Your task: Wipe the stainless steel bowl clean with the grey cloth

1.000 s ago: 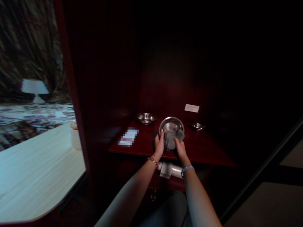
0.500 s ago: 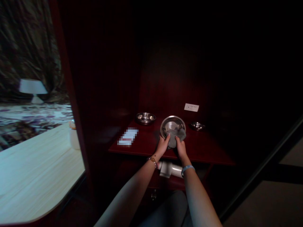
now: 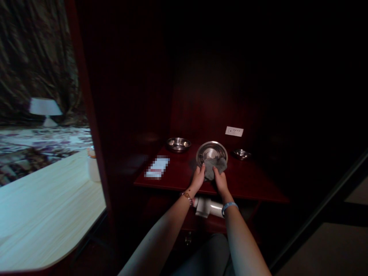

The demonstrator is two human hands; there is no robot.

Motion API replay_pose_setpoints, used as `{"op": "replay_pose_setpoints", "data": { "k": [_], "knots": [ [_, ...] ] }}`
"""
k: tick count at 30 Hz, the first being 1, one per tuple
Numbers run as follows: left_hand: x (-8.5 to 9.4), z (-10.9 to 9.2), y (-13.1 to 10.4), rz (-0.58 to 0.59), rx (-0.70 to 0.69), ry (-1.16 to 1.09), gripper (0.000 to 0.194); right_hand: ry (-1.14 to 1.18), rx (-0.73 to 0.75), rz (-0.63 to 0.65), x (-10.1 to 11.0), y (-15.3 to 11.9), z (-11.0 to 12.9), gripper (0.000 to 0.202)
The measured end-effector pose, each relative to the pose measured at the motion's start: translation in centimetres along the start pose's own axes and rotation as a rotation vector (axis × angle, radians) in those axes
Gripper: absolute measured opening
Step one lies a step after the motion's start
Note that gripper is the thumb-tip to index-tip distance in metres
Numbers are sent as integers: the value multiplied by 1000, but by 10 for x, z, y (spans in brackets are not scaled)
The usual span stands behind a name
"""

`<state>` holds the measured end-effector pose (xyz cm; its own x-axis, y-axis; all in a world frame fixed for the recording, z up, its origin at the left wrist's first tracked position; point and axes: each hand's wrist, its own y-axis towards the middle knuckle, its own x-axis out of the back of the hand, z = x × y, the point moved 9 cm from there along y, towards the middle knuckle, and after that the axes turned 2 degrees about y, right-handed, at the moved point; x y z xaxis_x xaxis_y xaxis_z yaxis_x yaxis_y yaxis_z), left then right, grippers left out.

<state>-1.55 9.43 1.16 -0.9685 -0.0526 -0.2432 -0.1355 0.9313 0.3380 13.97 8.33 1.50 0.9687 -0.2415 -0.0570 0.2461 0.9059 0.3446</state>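
Note:
A shiny metal bowl (image 3: 211, 150) is held tilted above the dark red desk (image 3: 244, 184), its inside facing me. My left hand (image 3: 198, 178) grips the bowl's lower left rim, thumb over the edge. A grey cloth (image 3: 214, 168) covers the lower part of the bowl. My right hand (image 3: 220, 181) is closed on the cloth at the lower right rim, thumb on top. The fingers behind the bowl are hidden. Another metal bowl (image 3: 178, 144) rests at the back left of the desk, and a smaller metal dish (image 3: 241, 154) lies to the right.
A blurred white item (image 3: 157, 167) lies on the desk's left part. Beneath the desk runs a white pipe (image 3: 209, 207). A socket plate (image 3: 234, 131) is on the back wall. Beyond the left partition stands a pale wooden table (image 3: 51, 207) with a jar (image 3: 93, 168).
The whole view has shifted slightly, with things appearing a little farther right. The cloth's folds have changed over the lower bowl. Both hands keep their hold.

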Motion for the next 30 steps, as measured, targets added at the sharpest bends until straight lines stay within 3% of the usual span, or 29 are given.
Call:
{"op": "replay_pose_setpoints", "data": {
  "k": [9,14,18,30],
  "knots": [
    [7,-9,-6,-87,29,-44,50,16,-5,20,-4,-1,-1,54],
    [19,-28,-12,-197,-56,53,51,3,-10,1,-1,-3,0,52],
    [24,-31,-15,-230,-61,139,53,2,-22,-29,2,-4,-1,52],
    [6,-28,-12,-46,-86,10,51,72,-53,-80,9,-3,-3,56]
  ]
}}
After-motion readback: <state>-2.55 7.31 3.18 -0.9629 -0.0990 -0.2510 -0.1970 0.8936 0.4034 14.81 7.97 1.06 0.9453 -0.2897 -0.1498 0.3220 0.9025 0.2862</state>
